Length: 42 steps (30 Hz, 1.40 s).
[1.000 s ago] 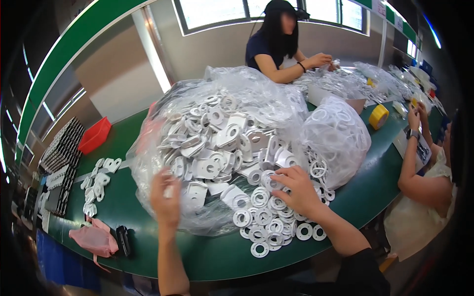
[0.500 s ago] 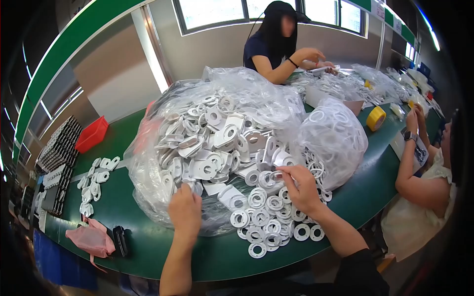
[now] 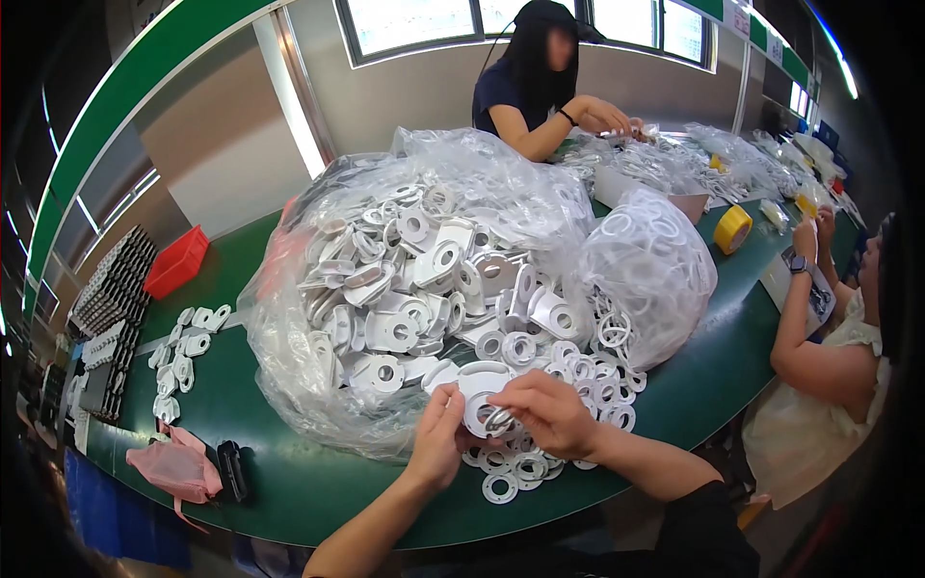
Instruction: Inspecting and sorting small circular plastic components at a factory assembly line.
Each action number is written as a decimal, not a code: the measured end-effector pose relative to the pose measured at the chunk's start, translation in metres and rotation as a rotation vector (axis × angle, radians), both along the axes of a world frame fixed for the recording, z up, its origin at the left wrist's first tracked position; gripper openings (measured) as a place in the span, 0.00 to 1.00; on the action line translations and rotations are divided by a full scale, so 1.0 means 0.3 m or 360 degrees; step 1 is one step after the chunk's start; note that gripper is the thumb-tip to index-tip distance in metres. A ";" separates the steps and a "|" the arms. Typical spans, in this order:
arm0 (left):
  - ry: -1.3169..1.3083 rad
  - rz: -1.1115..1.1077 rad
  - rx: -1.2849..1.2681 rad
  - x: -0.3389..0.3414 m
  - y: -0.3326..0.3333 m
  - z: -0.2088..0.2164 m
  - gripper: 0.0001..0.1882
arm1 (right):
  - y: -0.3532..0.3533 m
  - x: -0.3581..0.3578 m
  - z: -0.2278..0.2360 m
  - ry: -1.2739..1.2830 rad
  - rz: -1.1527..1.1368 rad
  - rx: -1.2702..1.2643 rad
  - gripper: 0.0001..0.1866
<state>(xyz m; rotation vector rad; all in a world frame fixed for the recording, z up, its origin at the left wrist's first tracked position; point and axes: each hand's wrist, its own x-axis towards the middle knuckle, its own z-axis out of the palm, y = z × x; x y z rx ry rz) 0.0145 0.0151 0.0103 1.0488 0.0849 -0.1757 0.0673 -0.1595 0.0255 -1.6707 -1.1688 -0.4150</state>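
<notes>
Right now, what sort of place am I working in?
Most likely a factory assembly or sorting bench: a long green table, an open plastic bag heaped with white plastic parts, loose white rings, and other people handling similar parts nearby.

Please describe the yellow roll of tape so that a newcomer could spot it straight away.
Start at the green table and the big clear bag of white plastic parts. Right of the smaller bag of rings, toward the far right edge, stands the tape roll, the only bright yellow hoop among white pieces.
</notes>
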 end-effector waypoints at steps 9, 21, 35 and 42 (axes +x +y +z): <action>-0.0067 -0.0183 0.0241 -0.001 0.002 -0.022 0.18 | -0.006 0.004 -0.023 0.0203 -0.0226 -0.0079 0.14; -0.0222 0.0794 0.0022 0.039 0.135 0.073 0.13 | -0.187 0.154 0.051 0.0016 -0.1091 -0.0271 0.10; -0.0190 0.0378 0.0253 0.031 0.110 0.042 0.13 | -0.288 0.170 0.029 0.0197 -0.1441 -0.0726 0.09; 0.0064 0.0427 -0.0079 0.027 0.115 0.050 0.10 | -0.276 0.169 0.028 0.0003 -0.1382 -0.0969 0.10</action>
